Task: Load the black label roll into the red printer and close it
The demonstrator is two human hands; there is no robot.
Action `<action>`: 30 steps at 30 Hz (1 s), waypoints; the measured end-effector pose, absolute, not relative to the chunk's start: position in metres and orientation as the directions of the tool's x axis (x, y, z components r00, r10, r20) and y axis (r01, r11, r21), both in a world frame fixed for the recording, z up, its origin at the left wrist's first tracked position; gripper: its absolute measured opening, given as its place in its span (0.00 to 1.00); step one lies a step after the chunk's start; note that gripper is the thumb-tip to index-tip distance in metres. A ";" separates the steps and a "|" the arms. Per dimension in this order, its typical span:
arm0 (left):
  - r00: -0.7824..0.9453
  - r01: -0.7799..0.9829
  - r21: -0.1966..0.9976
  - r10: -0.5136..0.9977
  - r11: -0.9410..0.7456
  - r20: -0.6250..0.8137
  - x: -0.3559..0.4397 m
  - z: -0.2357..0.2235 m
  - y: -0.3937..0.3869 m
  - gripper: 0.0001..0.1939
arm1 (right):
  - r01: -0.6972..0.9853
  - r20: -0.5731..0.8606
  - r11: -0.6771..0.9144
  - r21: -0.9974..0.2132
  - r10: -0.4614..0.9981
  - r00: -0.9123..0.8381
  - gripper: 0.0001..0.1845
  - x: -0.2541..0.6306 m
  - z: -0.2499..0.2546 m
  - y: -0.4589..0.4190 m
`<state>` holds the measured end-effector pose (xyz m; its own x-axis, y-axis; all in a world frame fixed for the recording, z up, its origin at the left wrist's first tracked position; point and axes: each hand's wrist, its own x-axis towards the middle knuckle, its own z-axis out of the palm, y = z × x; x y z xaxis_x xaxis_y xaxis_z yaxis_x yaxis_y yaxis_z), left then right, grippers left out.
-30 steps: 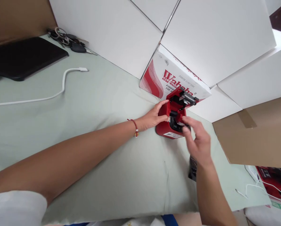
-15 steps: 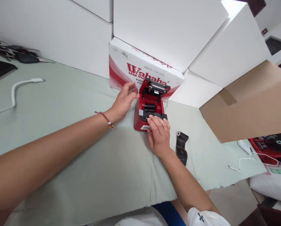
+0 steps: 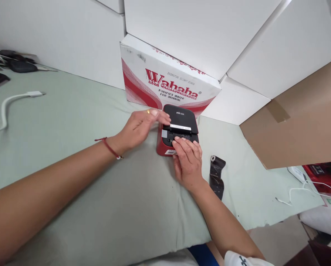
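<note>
A small red printer with a black lid [image 3: 179,127] stands on the pale green table [image 3: 71,129], in front of a Wahaha water carton [image 3: 165,83]. Its lid is down. My left hand [image 3: 140,127] rests against the printer's left side, fingers stretched flat onto the lid's edge, holding nothing. My right hand [image 3: 188,160] lies at the printer's front, fingers extended and pressing on its front edge. A black strip of curled ribbon or film [image 3: 217,175] lies on the table just right of my right hand.
White boxes [image 3: 198,33] are stacked behind the carton. A brown cardboard flap [image 3: 301,122] overhangs at the right, with a red device [image 3: 326,170] and white cable [image 3: 295,192] beyond it. At far left lie a white charging cable [image 3: 12,99] and keys [image 3: 12,62].
The printer's lid, open before, is now closed. My left hand moved from beside the open lid onto the closed lid's left edge; my right hand stayed at the front.
</note>
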<state>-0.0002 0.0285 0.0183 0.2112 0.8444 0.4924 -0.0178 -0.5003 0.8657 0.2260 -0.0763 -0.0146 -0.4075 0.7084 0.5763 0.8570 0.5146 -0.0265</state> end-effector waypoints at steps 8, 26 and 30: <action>0.240 0.117 0.763 0.763 -0.636 0.600 0.001 0.001 0.032 0.23 | 0.825 0.655 0.562 -0.057 0.645 -0.394 0.41 0.221 -0.011 -0.077; 0.277 -0.386 0.911 0.925 -0.142 0.261 0.029 -0.025 0.036 0.50 | 0.846 0.626 0.529 -0.065 0.682 -0.379 0.37 0.223 -0.011 -0.078; 0.297 -0.429 0.897 0.920 -0.109 0.254 0.030 -0.026 0.034 0.50 | 0.820 0.618 0.570 -0.046 0.662 -0.425 0.36 0.225 -0.005 -0.079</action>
